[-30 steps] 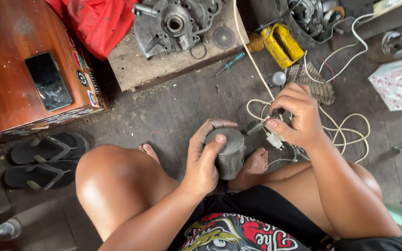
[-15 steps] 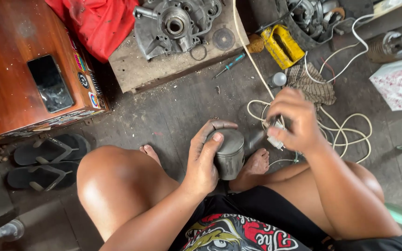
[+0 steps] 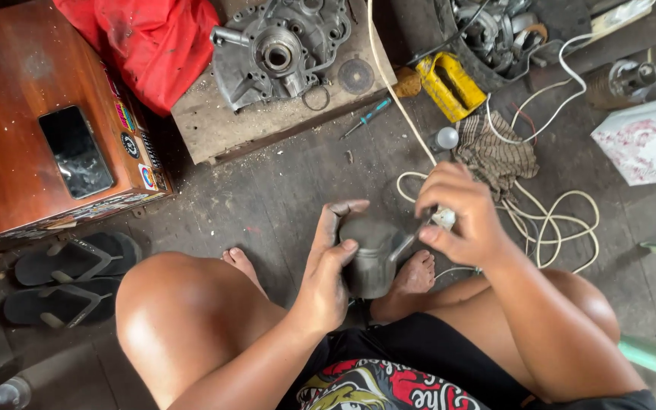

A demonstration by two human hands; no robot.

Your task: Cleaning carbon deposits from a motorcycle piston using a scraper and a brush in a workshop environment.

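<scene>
Piston (image 3: 370, 258) sat upright between the feet on the floor, left hand (image 3: 328, 273) wrapped closed around its side. Right hand (image 3: 461, 216) pinched shut on a thin tool (image 3: 408, 243) with its tip against the piston's upper edge. Judged mid-job: scraping or prying underway, nothing visibly removed yet.

right hand (image 3: 461, 212) hides most of its tool; bottle (image 3: 9, 395) cut off.

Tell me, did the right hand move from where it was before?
Yes. The right hand came in toward the grey metal cylinder in the left hand, away from the striped rag.
</scene>
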